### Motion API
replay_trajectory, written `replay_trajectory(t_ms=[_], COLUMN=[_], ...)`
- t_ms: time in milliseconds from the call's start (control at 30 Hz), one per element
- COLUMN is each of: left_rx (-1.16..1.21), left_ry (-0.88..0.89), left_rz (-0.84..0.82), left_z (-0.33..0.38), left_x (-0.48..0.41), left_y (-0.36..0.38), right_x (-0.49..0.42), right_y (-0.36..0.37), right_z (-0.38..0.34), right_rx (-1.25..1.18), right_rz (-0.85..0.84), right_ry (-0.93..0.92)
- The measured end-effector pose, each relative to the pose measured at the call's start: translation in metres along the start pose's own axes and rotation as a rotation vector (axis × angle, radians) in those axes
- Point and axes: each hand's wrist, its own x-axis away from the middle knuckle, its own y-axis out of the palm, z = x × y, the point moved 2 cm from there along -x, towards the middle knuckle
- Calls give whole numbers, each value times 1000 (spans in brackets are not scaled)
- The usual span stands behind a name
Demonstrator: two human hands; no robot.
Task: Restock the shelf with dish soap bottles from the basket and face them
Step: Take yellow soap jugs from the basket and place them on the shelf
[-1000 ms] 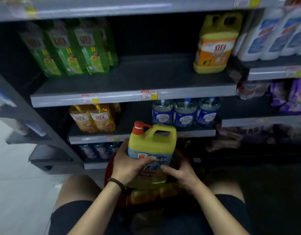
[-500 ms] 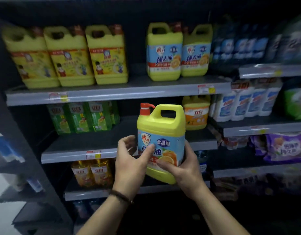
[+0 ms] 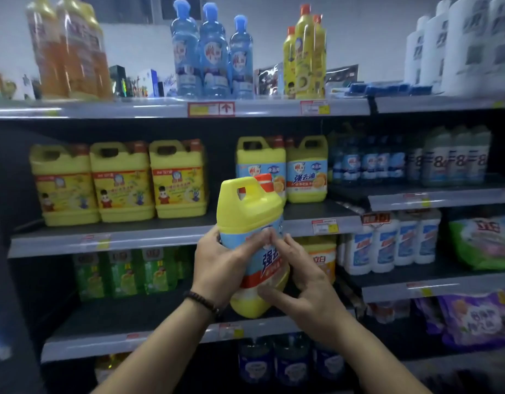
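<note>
Dish soap jug (image 3: 249,240) raised higher toward shelf (image 3: 148,237); both hands (image 3: 225,263) clamped on it

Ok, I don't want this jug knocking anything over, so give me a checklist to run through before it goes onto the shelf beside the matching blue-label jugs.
1. Grip: left hand and right hand both on the held jug: ok.
2. Cap: its red cap looks on; whether it is tight: cannot tell.
3. Right product: the blue label matches the two shelved jugs: ok.
4. Landing spot: bare shelf left of them, beside the yellow-label jugs: ok.
5. Facing: the held jug is tilted, its label turned to the right: not ok.
6. Depth behind the gap: cannot tell.
</note>
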Motion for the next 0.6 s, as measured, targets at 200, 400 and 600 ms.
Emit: replay_trajectory(t_ms=[200,400,600], left_rx=[185,249,180], left_ry=[-127,-142,-83], left_rz=[-91,-137,-189], left_z=[15,17,14], left_x=[-45,-103,-176], left_y=[40,90,140], right_x=[-46,-87,-143], right_y=[-55,-109,-163], right_z=[5,28,65], right_rx=[82,158,136], right_rz=[75,205,326], right_ry=[70,49,1])
